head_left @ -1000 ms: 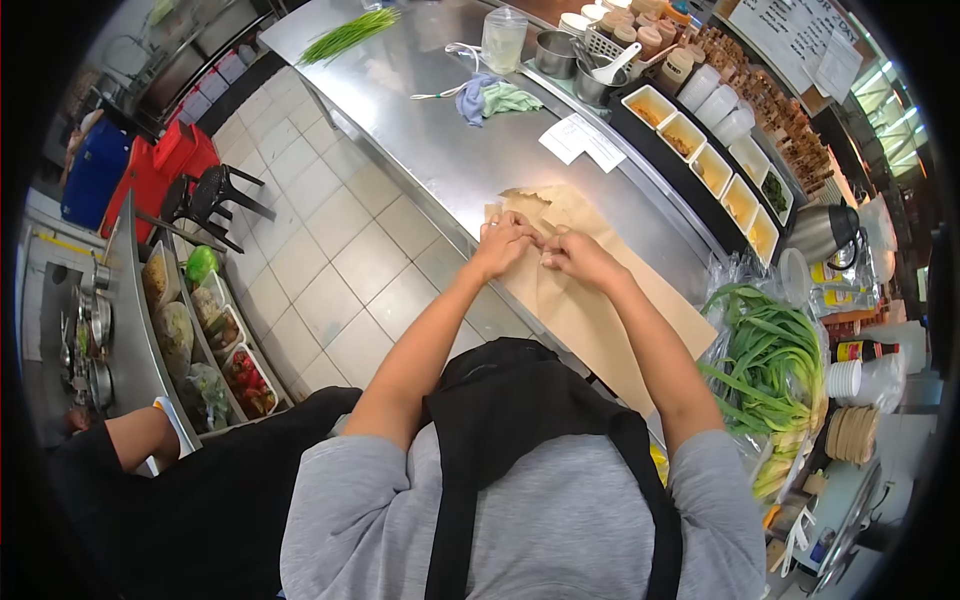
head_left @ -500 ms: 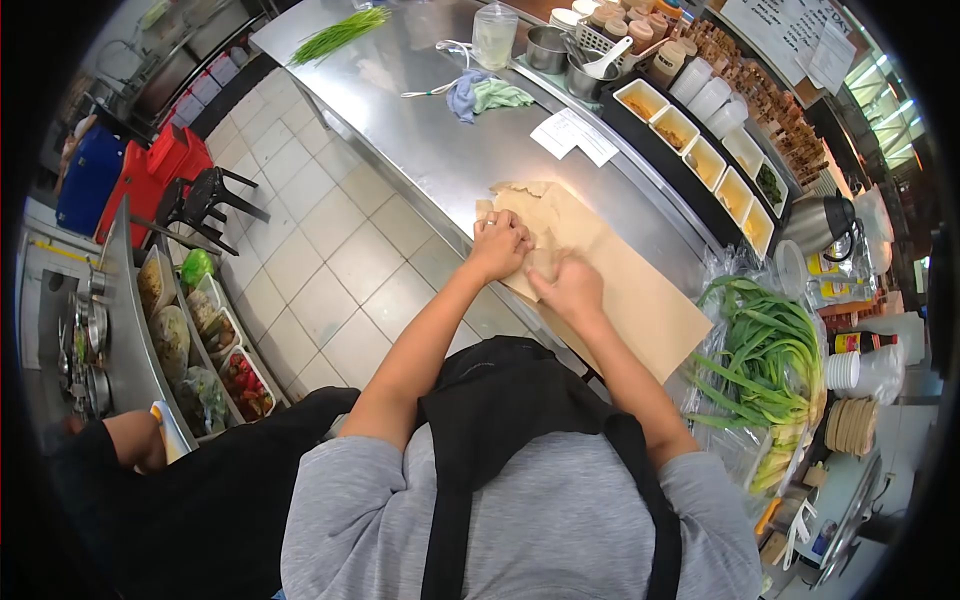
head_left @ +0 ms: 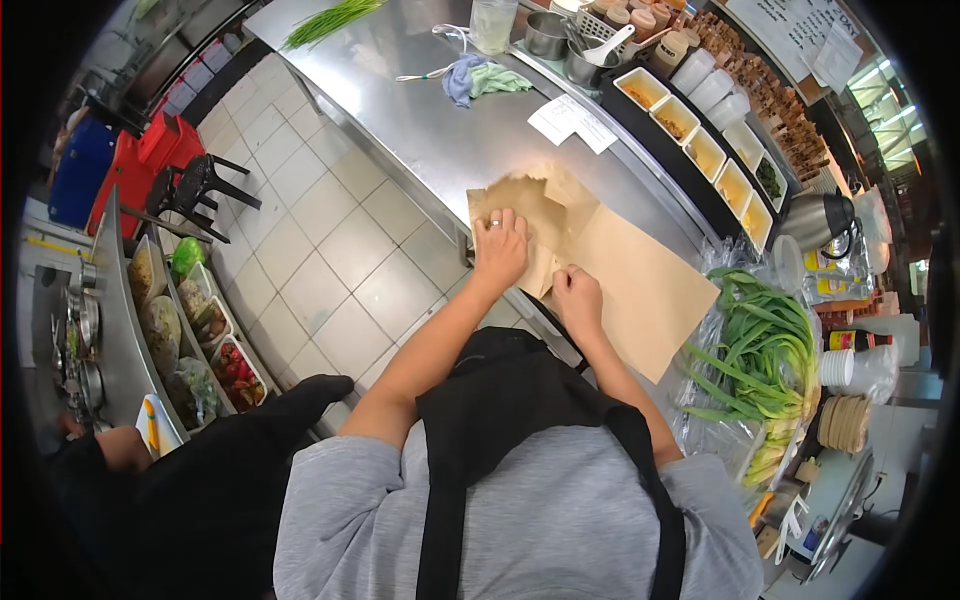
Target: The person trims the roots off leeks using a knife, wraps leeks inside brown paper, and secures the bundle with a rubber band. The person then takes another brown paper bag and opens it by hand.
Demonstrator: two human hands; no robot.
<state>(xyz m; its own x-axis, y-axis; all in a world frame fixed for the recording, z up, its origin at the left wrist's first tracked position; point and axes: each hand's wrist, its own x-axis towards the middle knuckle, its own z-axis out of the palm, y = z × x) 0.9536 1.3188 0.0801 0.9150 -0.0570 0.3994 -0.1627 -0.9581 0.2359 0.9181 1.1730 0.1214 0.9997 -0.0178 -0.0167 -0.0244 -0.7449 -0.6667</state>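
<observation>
A large brown paper bag [head_left: 640,270] lies flat on the steel counter, its creased mouth parted at the upper left with a darker inner side showing. My left hand [head_left: 501,248], a ring on one finger, is closed on the bag's edge by the mouth. Lower and to the right, my right hand [head_left: 578,300] pinches the bag's near edge with curled fingers. Whatever may be inside the bag is hidden.
Green leafy stalks [head_left: 755,340] on plastic lie right of the bag. Beyond it are white papers [head_left: 572,124], cloths [head_left: 480,78] and sauce tubs [head_left: 705,158]. Another person's dark-clothed leg [head_left: 250,450] is at lower left, near containers of vegetables [head_left: 238,372].
The bag's mouth has been pulled wider, and its inner side now shows. My right hand has moved slightly down and right, apart from my left hand.
</observation>
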